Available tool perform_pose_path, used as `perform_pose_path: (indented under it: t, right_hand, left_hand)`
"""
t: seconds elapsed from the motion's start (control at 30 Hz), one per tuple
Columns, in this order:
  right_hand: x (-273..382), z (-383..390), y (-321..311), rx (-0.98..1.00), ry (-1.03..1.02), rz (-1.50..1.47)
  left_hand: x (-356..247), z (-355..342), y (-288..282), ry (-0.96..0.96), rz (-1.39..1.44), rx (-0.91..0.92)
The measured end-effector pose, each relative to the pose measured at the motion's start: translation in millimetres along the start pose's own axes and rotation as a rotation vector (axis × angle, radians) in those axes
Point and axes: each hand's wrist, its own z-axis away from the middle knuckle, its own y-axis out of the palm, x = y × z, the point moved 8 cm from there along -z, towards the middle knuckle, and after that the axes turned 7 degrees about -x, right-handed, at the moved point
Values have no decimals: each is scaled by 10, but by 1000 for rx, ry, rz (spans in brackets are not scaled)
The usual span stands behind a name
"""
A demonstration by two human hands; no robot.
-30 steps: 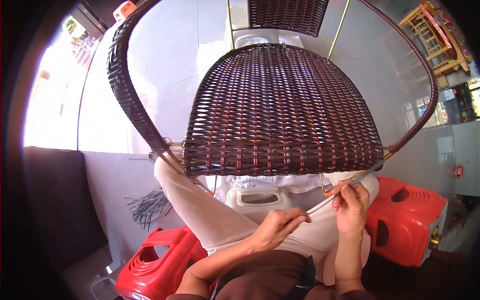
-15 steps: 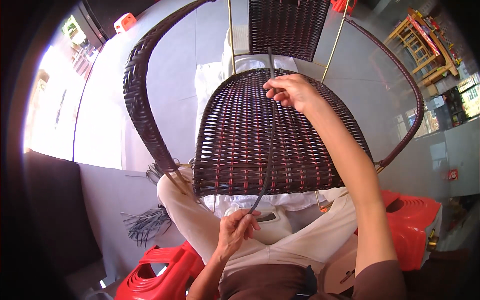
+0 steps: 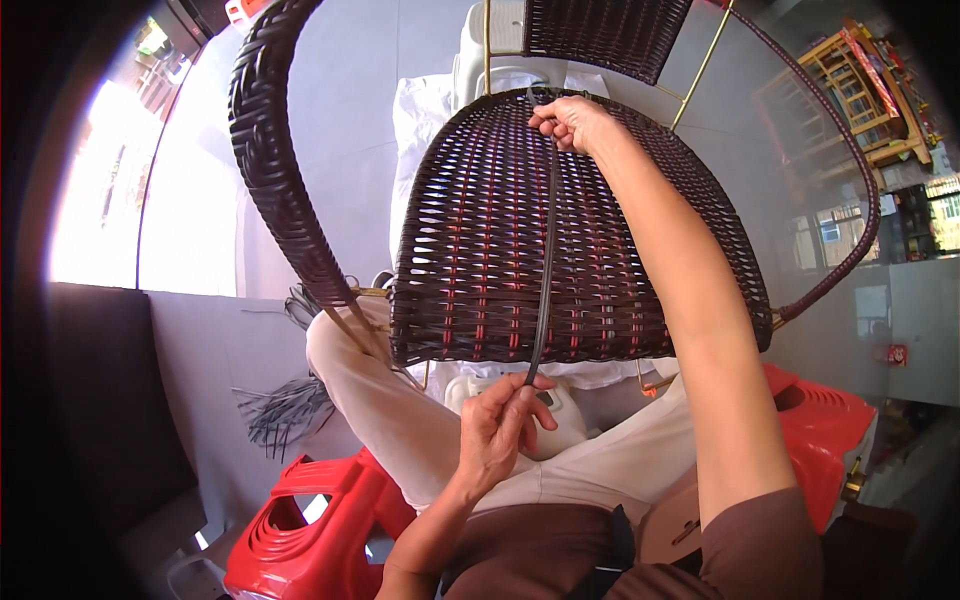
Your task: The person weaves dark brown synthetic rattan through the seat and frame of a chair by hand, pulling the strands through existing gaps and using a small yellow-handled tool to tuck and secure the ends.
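Thumb and forefinger of the left hand pinch the near end of a dark strip, just short of the front edge of the woven seat. Farther out, the right hand has its fingers curled together on the same strip near the seat's back edge; the fingertips partly hide the exact hold. Between the two grips the strip runs almost straight, its long axis pointing away from the person and leaning slightly right at the far end, roughly square to the seat's crosswise strands. It lies directly ahead of the left hand and on the body side of the right, which is the nearer of the two to the backrest. Whether the strip touches the weave all along or hangs just above it cannot be told. The right forearm reaches over the seat's right half, while the left hand sits above a white plastic stool between the knees.
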Motion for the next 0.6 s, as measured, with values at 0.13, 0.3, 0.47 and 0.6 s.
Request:
perform_pose_path:
  t: [0.13,0.3,0.47,0.6]
  right_hand:
    - [-11,-49,-15,19,0,26]
    - [-8,-22,14,-15,-5,22]
    - [122,84,-147,-83,-152,120]
    - [750,1302,-420,-670,-1123,740]
  left_hand:
    - [63,-49,-10,-24,44,-18]
    - [68,-59,-7,-9,31,-22]
    - [73,-56,5,-24,60,-27]
    - [84,-8,-3,-33,80,-21]
